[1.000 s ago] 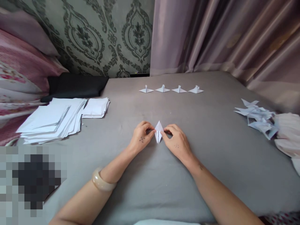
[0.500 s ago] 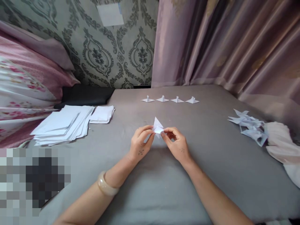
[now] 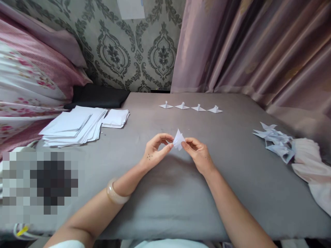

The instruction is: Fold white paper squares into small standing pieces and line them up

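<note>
A small piece of folded white paper (image 3: 178,139), pointed at the top, is held up over the grey-covered surface. My right hand (image 3: 198,154) pinches its right side between thumb and fingers. My left hand (image 3: 156,151), with a pale bangle on the wrist, has thumb and fingertips at the paper's left edge in a loose pinch. Beyond my hands, several white origami cranes (image 3: 182,106) stand in a row with wings spread.
To the left lie a stack of white paper sheets (image 3: 72,127), a smaller paper stack (image 3: 116,118) and a folded black cloth (image 3: 99,95). On the right, a heap of folded paper shapes (image 3: 278,139) touches a pale cloth (image 3: 309,162). Curtains (image 3: 219,48) hang behind.
The folded paper has turned between my fingers, now showing a narrower diamond side. My left fingers have loosened and spread a little. The camera view has shifted slightly.
</note>
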Available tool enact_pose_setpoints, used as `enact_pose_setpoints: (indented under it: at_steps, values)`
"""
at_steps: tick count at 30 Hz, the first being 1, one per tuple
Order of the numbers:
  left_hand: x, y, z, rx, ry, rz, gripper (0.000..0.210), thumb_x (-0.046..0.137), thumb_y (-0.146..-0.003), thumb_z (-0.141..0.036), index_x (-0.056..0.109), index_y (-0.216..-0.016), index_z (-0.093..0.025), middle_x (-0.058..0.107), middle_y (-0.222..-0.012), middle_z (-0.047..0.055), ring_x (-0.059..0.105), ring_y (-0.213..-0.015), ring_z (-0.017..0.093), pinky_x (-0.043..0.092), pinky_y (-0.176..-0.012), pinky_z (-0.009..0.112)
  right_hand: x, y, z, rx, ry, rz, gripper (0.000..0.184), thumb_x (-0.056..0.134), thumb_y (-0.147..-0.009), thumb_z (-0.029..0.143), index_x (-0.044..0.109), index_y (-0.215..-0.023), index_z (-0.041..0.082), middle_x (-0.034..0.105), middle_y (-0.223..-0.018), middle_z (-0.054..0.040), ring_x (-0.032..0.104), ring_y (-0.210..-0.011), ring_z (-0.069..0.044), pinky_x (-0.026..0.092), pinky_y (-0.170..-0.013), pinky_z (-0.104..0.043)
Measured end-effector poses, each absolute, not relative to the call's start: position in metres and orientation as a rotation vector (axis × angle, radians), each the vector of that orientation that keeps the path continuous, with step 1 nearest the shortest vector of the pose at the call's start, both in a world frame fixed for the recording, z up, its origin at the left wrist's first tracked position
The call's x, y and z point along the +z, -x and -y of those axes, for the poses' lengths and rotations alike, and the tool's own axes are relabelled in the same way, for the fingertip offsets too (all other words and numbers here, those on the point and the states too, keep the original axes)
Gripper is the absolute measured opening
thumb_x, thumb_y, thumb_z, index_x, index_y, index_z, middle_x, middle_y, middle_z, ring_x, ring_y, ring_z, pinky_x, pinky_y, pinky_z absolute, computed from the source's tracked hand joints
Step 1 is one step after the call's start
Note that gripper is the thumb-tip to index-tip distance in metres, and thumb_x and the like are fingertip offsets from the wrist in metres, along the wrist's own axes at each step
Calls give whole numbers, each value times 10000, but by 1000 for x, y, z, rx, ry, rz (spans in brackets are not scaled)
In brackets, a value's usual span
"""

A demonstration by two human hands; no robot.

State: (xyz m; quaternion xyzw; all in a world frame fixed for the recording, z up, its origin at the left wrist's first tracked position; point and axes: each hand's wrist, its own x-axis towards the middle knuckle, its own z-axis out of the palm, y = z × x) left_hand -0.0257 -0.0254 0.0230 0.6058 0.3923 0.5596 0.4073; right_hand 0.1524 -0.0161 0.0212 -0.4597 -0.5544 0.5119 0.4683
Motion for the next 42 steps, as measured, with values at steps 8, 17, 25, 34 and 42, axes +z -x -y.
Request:
enact_pose_setpoints:
  at_steps: [8,17,25,34,42]
  values:
    - [23,27,23,1265,-1204,-846,245,732,-745,-292,669,-941,-158,686,-888,53,634,-813,145,514,-788,297,18,-153,13,1417,1055,1288,241,706,-727,445,679,-821,225,690,-824,-15,609,-799,-159,472,-803,-317]
    - [19,26,21,1235,-1107,-822,217,723,-750,-284,670,-917,-156,682,-843,36,623,-757,119,508,-741,264,23,-152,18,1463,1053,1365,200,673,-776,395,687,-895,235,681,-843,-5,599,-795,-142,460,-785,-289]
    - [19,26,21,1091,-1024,-766,176,745,-725,-275,658,-807,-147,660,-772,15,610,-705,108,494,-728,269,32,-151,22,1327,1075,1555,177,613,-816,381,649,-849,211,648,-788,-8,588,-756,-145,463,-758,-291]
    - [23,23,21,1128,-1062,-747,265,753,-709,-272,635,-923,-171,645,-986,55,622,-895,157,496,-825,312,28,-149,21,1128,1078,1675,122,596,-819,324,633,-814,208,636,-768,-11,583,-742,-153,467,-754,-302]
    - [22,19,21,1169,-1009,-924,228,749,-710,-305,609,-781,-140,645,-755,9,595,-687,103,482,-697,249,31,-148,22,1166,1138,1594,164,583,-814,329,674,-871,206,677,-832,-30,610,-783,-168,484,-781,-329]
